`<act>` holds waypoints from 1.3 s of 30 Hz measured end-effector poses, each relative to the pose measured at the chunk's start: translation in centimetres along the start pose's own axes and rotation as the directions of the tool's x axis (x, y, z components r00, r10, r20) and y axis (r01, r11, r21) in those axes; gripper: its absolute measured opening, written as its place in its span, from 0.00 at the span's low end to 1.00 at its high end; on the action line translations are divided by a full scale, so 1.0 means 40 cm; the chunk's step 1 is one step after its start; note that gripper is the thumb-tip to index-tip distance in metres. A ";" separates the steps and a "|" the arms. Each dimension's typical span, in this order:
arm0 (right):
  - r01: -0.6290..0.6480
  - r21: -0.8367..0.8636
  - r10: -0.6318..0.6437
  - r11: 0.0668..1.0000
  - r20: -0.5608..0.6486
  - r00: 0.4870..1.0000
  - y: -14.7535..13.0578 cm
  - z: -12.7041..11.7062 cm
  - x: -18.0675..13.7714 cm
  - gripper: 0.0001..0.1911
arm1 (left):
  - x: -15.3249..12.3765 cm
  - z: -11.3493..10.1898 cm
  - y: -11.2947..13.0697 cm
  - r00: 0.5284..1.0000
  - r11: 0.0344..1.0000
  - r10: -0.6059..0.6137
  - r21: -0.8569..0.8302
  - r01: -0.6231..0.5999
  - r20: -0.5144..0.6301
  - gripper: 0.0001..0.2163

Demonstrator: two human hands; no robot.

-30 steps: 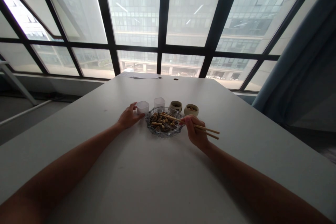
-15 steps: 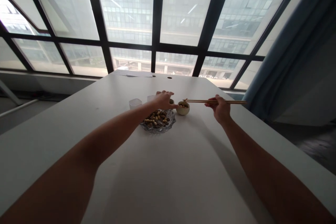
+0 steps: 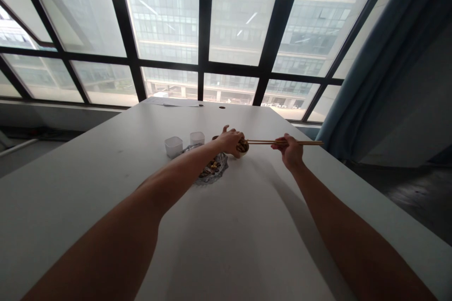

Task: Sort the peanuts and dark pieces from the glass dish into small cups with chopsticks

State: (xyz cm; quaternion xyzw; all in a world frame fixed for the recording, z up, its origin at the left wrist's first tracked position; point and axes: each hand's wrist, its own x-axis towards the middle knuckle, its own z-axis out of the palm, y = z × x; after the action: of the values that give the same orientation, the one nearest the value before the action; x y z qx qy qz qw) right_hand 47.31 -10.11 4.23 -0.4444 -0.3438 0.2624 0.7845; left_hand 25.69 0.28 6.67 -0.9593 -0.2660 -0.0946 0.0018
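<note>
My left hand [image 3: 230, 142] is closed around the side of a small light bowl [image 3: 243, 154], which tips toward me and shows brown nuts or seeds [image 3: 242, 146] inside. In my right hand [image 3: 292, 153] is a pair of wooden chopsticks [image 3: 263, 142], held level with the tips pointing left at the bowl's rim. Whether the tips grip anything is too small to tell. Under my left forearm sits a clear scalloped glass dish [image 3: 223, 166] of mixed nuts [image 3: 213, 167], partly covered by the arm. A second small bowl [image 3: 215, 138] is mostly hidden behind my left hand.
Two translucent plastic cups [image 3: 173, 147] [image 3: 197, 138] stand left of the glass dish. All of this rests on a long white table [image 3: 219, 225]. Papers [image 3: 171, 102] lie at its far end, before large windows. A blue curtain [image 3: 348, 84] hangs at the right.
My left hand has moved right, closed on the small bowl and tilted it toward me. My right hand still holds the chopsticks at the bowl. The whole view has shifted slightly.
</note>
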 end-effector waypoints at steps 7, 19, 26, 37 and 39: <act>0.036 -0.084 -0.034 0.996 0.027 0.999 0.011 -0.010 -0.003 0.24 | -0.006 0.003 0.002 0.999 1.000 -0.004 -0.009 0.003 -0.053 0.38; 0.044 0.078 -0.042 0.996 -0.027 0.999 -0.044 0.050 -0.020 0.29 | -0.002 0.003 -0.003 0.987 0.989 -0.125 -0.067 0.132 0.103 0.42; 0.110 -0.074 -0.088 0.991 0.254 0.963 -0.075 0.135 -0.105 0.28 | -0.179 -0.100 -0.132 0.961 0.973 -0.210 -0.136 0.187 -0.182 0.29; 0.251 -0.379 0.075 0.891 0.667 0.741 -0.016 0.261 -0.300 0.23 | -0.512 -0.036 -0.304 0.682 0.858 -0.513 -0.328 0.395 -0.522 0.24; 0.321 -0.376 -0.015 0.869 0.628 0.778 -0.001 0.265 -0.310 0.22 | -0.525 -0.009 -0.311 0.657 0.817 -0.574 -0.393 0.421 -0.488 0.27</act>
State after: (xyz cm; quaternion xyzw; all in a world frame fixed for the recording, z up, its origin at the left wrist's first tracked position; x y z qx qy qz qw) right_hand 31.37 -13.55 4.38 -0.4770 -0.6683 0.2272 0.5237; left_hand 1.63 0.24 2.59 -0.7629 -0.4923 -0.4147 -0.0611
